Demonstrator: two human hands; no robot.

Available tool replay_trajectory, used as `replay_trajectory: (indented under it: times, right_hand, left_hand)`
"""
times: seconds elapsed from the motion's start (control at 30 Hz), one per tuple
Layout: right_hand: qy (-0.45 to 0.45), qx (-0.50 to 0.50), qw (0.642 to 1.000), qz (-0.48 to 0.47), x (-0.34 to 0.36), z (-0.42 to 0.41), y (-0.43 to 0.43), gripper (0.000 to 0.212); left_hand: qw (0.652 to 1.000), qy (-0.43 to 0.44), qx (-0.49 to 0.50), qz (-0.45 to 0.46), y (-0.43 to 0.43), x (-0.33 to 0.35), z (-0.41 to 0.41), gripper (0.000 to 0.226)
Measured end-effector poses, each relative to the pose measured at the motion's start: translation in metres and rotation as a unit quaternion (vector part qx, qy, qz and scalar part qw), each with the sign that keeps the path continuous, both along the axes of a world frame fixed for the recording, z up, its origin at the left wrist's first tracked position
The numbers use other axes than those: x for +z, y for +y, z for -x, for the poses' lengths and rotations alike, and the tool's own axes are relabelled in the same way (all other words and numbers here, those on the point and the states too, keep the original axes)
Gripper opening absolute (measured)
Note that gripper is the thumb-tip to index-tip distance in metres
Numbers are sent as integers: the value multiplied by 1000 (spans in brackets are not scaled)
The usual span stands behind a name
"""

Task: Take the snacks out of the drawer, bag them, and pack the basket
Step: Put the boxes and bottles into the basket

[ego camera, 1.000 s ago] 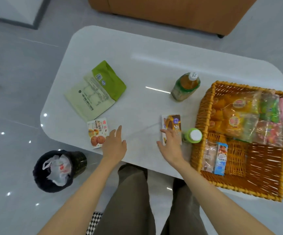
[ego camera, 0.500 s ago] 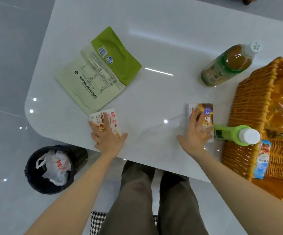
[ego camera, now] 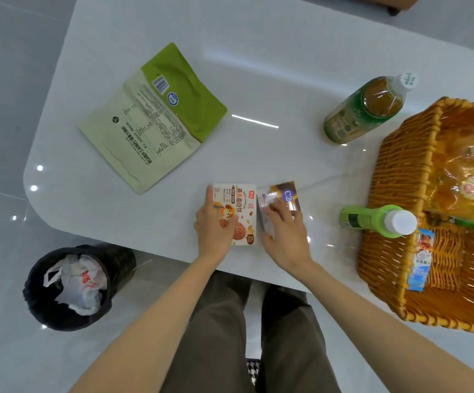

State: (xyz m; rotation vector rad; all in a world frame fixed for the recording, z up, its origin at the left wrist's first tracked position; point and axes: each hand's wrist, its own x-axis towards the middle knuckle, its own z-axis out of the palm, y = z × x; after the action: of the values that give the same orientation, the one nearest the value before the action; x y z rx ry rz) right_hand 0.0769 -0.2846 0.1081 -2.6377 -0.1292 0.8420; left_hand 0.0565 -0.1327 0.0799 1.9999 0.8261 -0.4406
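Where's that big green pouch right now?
In the head view the green pouch lies flat on the left part of the white table, beyond and left of the cookie box that the left hand rests on.

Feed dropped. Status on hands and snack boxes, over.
Left hand on white cookie box. Right hand on brown-purple snack box beside it. Green white-capped bottle between them and orange wicker basket.

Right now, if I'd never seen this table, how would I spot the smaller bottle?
Find the wicker basket on the right of the white table. Just outside its left wall, toward the near edge, is the small bottle. Unlike the larger tea bottle farther back, which shows amber liquid, it is solid lime green under a white cap.
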Motion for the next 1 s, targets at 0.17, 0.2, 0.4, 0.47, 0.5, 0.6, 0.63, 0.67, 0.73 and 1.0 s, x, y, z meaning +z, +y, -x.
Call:
replay_trajectory:
  times: [0.17, 0.2, 0.4, 0.47, 0.5, 0.6, 0.63, 0.67, 0.73, 1.0]
  right_hand:
    - [133, -211, 947, -203, -14, -5, 31, 46]
    - [146, -236, 936, -218, -16, -6, 35, 44]
    - [112, -257, 933, -224, -1, -4, 24, 45]
    - [102, -287, 924, -231, 14, -3, 8, 45]
    - [98, -302, 919, -235, 21, -3, -1, 45]
    - [81, -330, 914, -221, 37, -3, -25, 44]
    - [74, -335, 915, -214, 39, -3, -31, 43]
    - [68, -338, 916, -208, 39, -4, -38, 42]
    - [68, -342, 916, -197, 36, -7, -50, 41]
    - [113, -297, 934, -163, 16, -29, -75, 52]
  left_hand:
    - [993, 45, 73, 83, 10, -10, -2, 63]
    - [991, 48, 79, 93, 12, -8, -2, 57]
    - [981, 33, 78, 176, 12, 26, 4, 48]
    - [981, 12, 53, 184, 4, 36, 4, 50]
    - [982, 3, 39, 186, -3, 40, 3, 51]
    - [982, 1, 2, 189, -26, 51, -3, 52]
    - [981, 6, -3, 196, -34, 52, -5, 52]
    - [978, 11, -4, 207, -41, 52, -7, 51]
    - [974, 26, -2, 225, -56, 51, -10, 51]
    - [967, 59, 79, 236, -76, 27, -9, 50]
